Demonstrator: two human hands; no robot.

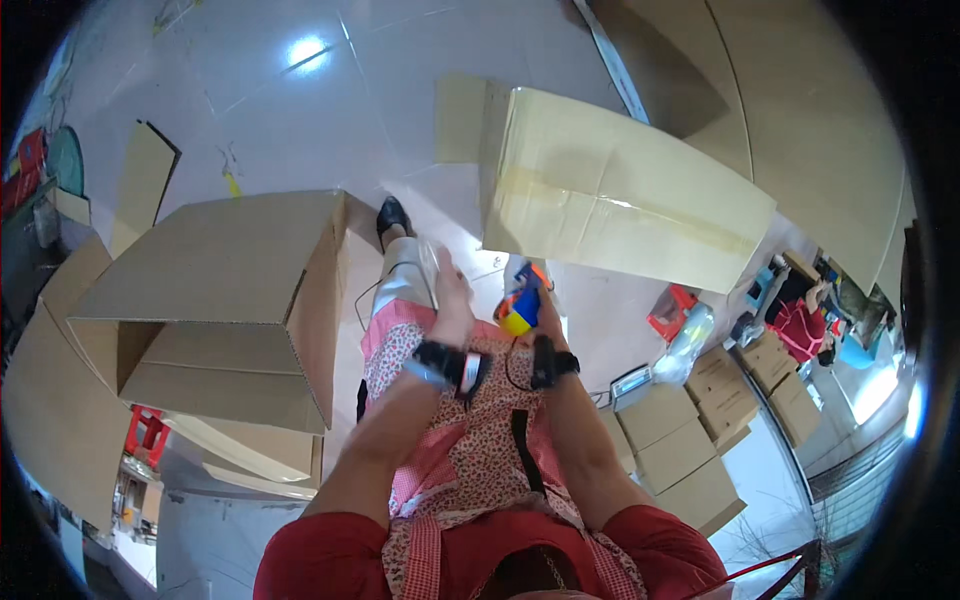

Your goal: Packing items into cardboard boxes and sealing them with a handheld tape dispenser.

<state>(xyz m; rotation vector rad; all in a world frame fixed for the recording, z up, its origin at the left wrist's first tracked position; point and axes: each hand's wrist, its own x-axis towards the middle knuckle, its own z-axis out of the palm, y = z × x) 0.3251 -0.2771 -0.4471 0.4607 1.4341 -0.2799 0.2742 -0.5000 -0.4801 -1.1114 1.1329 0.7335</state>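
My right hand (547,312) is wrapped round a blue, orange and yellow hand-held tape dispenser (521,307), in front of my apron. To its left, my left hand (454,297) is raised with its fingers stretched out, somewhat blurred. A pale translucent patch shows beside those fingers; I cannot make out what it is. Just beyond my hands lies a closed carton (620,195) with shiny tape along its seam. An open brown carton (215,260) rests on its side at my left. Black bands circle both my wrists.
Large cardboard sheets (800,120) stand at the far right. Several stacked cartons (680,440) are at the near right, by a red stool (672,312) and a clear plastic bag (686,345). Another red stool (147,436) stands at the left. Glossy tiles (270,110) cover the floor.
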